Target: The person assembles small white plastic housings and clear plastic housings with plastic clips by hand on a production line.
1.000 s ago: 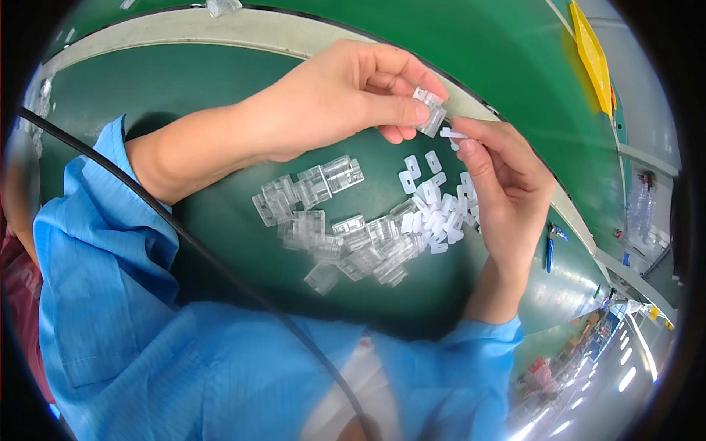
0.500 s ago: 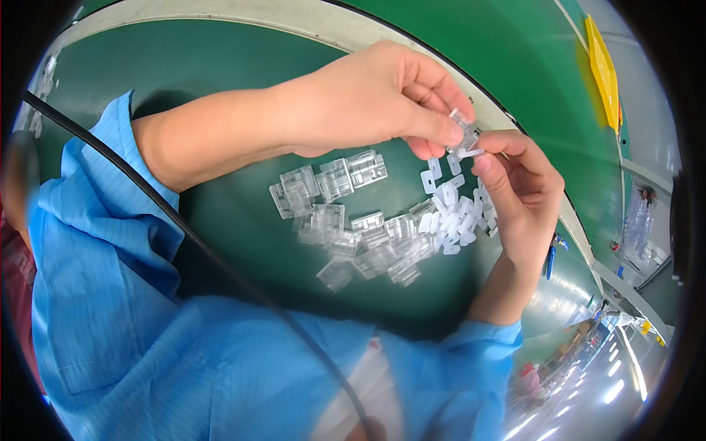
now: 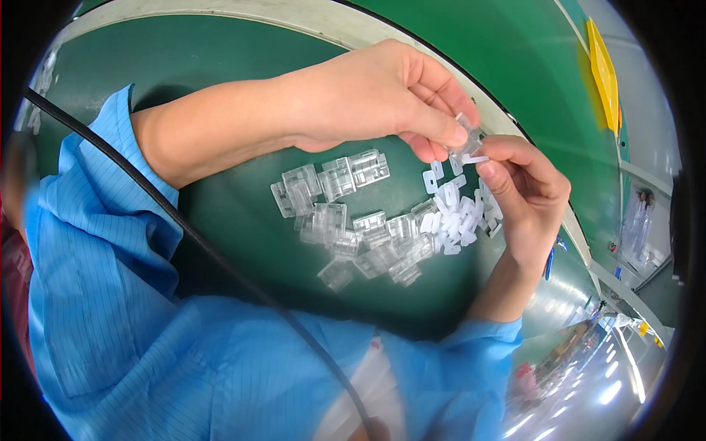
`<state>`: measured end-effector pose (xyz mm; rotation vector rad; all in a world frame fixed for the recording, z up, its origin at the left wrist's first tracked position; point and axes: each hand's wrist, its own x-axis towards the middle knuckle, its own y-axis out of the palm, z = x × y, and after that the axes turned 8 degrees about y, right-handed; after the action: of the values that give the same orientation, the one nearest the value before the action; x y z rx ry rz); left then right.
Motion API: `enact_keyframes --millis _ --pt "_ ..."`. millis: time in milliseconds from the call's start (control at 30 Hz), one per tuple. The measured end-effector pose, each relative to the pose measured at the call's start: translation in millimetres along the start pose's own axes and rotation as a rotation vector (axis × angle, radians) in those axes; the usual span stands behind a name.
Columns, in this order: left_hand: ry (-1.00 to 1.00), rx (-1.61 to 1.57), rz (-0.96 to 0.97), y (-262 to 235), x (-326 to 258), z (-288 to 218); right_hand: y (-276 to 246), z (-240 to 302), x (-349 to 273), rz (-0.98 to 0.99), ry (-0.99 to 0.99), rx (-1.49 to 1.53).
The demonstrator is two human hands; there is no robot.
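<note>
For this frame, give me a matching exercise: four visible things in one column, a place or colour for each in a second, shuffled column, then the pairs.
Things:
1. small clear plastic part
2. pile of clear plastic housings
3. thin black cable
4. flat yellow object

Descriptions:
A. running across the blue sleeve
B. pinched between the left hand and right hand
C. far right, beyond the pale table edge
D. lying on the green table surface

Pairs: 1-B, 2-D, 3-A, 4-C

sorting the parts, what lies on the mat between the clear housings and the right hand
Head view: a heap of small white clips lies between the clear housings and the right hand.
</note>
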<state>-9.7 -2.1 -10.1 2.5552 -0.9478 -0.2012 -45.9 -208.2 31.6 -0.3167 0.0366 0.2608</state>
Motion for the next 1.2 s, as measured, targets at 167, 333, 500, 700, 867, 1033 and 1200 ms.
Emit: enact_keyframes --millis 167,333,500,700,867,1033,1200 --pt "-0.013 0.018 0.024 2 2 -2 -7 5 3 0.083 0.026 -0.055" --pt "-0.06 -0.031 -0.064 9 0 -9 8 -2 -2 -0.114 -0.133 -0.157" --pt "-0.031 -0.047 -0.043 3 -1 -6 27 -12 -7 -0.349 -0.325 -0.313" --pt "-0.032 -0.082 -0.08 6 -2 -3 19 -5 -6 -0.205 -0.001 -0.014" --pt "-0.005 -0.069 -0.09 7 -4 -1 30 -2 -12 -0.276 0.038 -0.063" --pt "-0.01 -0.123 -0.093 7 -2 -3 32 -5 -12 -0.389 -0.008 -0.074" --pt "-0.016 -0.121 -0.061 6 -1 -3 28 0 -11 -0.302 0.07 0.069"
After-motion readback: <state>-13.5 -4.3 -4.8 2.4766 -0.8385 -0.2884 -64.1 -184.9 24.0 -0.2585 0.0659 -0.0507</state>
